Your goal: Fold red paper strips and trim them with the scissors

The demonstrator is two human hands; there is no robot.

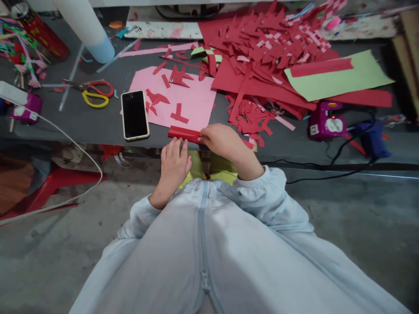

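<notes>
A folded red paper strip lies along the table's front edge, over the near side of a pink sheet of paper. My right hand pinches its right end between thumb and fingers. With fingers stretched out, my left hand rests its fingertips on the strip's near edge. On the pink sheet are a red fish-shaped paper cutout with a small eye and several loose red paper pieces. The right end of the strip is partly hidden by my right hand.
A phone and scissors lie to the left, near a white bottle and a red can. Red paper scraps pile up at the back right. A purple device with black cables sits right.
</notes>
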